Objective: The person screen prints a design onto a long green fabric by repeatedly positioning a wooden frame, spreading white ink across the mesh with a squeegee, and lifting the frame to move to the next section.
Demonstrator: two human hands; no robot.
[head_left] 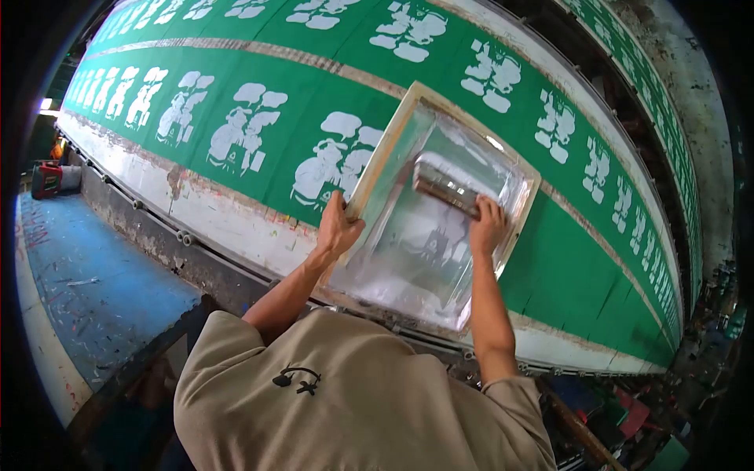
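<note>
One framed screen (385,162) lies over green cloth (565,255) printed with pale motifs (328,166): we see the left hand (339,228) closed around the screen's left edge, and the right hand (488,225) gripping one end of the squeegee (448,188), which lies slantwise across the upper part of the mesh (416,267). For an even pass, we judge that the left hand should hold the framed screen flat and unmoving, while the right bears evenly along the whole squeegee, since a grip at one end may let the other lift and leave the coverage patchy.
</note>
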